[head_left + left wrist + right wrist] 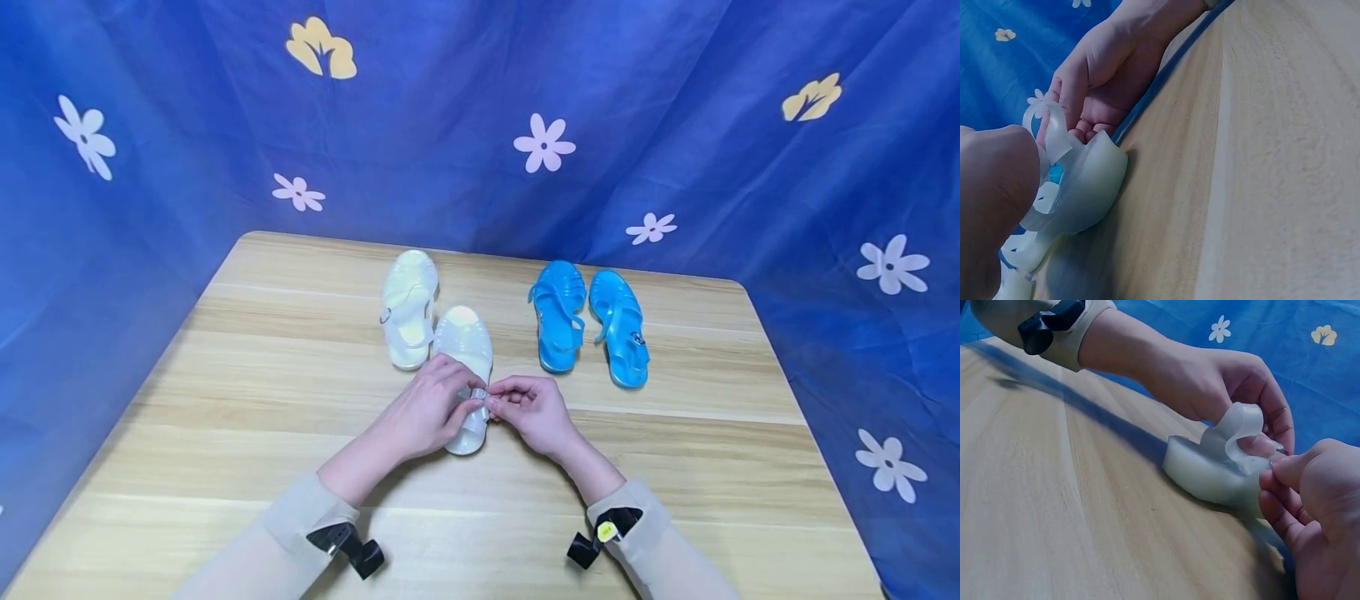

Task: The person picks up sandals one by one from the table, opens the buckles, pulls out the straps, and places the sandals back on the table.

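Wooden table (pixel 262 400), blue flowered backdrop (pixel 450 108)

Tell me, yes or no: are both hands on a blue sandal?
No, the left hand and right hand both pinch the strap of a white sandal; the blue sandals lie untouched.

Both arms wear loose beige sleeves (pixel 300 521) ending at the wrists. A black camera mount (pixel 348 546) is strapped at each cuff. The right mount (pixel 603 533) carries a small yellow sticker (pixel 604 531).
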`<state>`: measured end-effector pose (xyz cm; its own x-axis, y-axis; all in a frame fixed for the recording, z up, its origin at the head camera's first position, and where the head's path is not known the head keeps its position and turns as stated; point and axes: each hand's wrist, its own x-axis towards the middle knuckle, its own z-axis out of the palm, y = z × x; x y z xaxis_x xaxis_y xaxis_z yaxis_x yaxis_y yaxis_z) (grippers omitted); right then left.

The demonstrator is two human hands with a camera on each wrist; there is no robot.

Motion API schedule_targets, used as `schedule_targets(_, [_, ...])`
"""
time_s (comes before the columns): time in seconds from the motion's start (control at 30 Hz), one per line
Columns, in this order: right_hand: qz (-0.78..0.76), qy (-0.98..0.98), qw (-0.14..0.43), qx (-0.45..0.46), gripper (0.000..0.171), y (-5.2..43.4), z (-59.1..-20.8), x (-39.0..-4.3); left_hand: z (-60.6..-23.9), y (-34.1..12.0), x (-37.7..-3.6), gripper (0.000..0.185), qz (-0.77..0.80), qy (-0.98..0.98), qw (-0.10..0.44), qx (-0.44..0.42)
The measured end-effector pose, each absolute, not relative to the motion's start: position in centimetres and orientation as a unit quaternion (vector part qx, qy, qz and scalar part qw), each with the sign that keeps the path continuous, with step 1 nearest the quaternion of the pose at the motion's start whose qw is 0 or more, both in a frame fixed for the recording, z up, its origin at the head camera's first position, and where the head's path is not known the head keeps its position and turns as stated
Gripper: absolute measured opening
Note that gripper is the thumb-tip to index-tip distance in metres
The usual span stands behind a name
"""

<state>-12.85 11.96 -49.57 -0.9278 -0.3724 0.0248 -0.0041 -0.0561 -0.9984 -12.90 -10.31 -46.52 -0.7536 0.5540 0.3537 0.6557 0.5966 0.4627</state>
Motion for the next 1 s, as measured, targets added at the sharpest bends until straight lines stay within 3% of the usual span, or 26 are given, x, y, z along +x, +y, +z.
schedule_targets(0.53, [-0.643, 0.727, 0.092, -0.221, 0.018, 12.58, -49.93, -13.37, -46.13, -10.50, -13.08, 0.015, -0.309, -0.895, 0.094, -0.307])
schedule_targets(0.8, [-0.577, 0.761, -0.009, -0.295, 0.020, 12.40, -49.97, -13.62, -46.38, -10.31, -12.87, 0.009, -0.348, -0.884, 0.090, -0.298])
schedule_targets(1.0, [-0.578, 0.748, -0.050, -0.323, 0.021, 12.07, -50.23, -13.68, -46.87, -9.90, -12.41, 0.011, -0.362, -0.885, 0.065, -0.287])
